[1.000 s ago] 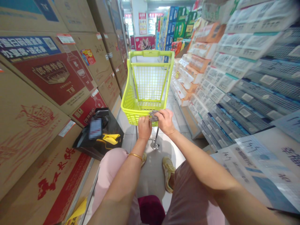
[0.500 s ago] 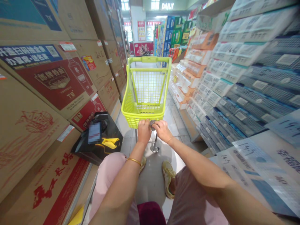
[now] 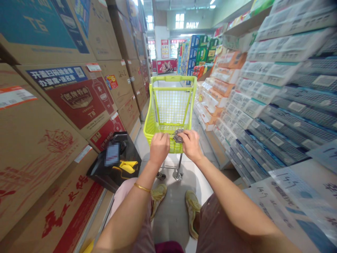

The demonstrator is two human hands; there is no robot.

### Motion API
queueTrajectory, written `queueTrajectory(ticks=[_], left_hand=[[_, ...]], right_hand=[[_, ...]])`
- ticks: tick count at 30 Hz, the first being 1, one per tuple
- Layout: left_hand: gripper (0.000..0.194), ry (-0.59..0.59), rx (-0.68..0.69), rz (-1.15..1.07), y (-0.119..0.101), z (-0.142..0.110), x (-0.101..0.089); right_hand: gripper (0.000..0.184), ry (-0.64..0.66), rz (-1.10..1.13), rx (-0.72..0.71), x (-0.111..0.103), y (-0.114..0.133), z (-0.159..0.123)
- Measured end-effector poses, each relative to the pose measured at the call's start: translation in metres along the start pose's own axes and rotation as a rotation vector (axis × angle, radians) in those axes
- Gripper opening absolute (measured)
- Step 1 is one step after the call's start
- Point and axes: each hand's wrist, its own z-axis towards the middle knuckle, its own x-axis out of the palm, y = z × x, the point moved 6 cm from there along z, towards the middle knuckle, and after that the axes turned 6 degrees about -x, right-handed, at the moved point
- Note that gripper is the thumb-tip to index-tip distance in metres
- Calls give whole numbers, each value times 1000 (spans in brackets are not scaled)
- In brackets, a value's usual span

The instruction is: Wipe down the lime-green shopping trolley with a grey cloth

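A lime-green shopping cart (image 3: 170, 105) stands in the aisle straight ahead, its basket bare. My left hand (image 3: 159, 147) is closed round the cart's near rim. My right hand (image 3: 191, 144) grips the same rim beside it and pinches a small grey crumpled thing (image 3: 178, 135) against the rim; I cannot make out what it is. A gold bangle circles my left wrist.
Stacked brown cartons (image 3: 65, 102) wall the left side. Shelves of packaged goods (image 3: 263, 91) line the right. A black bag (image 3: 116, 160) with yellow inside leans on the cartons at floor level. The tiled aisle runs ahead to coloured displays (image 3: 195, 52).
The view has lifted and the cart sits slightly further right. Both hands have stayed on the near rim, and the grey thing shows more clearly under my right fingers.
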Motion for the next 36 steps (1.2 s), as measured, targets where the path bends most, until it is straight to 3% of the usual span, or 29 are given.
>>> queueTrajectory(ticks=[9,17,22,26,31,36], left_hand=[[33,54,20,77,18,8,27],[32,86,4,52,14,9,34],[22,154,-13,0,15,10,35],[20,199,1,6,15,11,30],[34,214,11,56,19,15,25],[40,186,-9,85,27,17,27]], right_hand=[[36,-10,19,156,-12,-21,1],[32,0,-49,262,9,4,6],[30,27,64,230,28,27,15],[29,73,60,168,32,31,20],[30,207,-9,97,25,18,15],[31,211,-132,211,2,-16,4]])
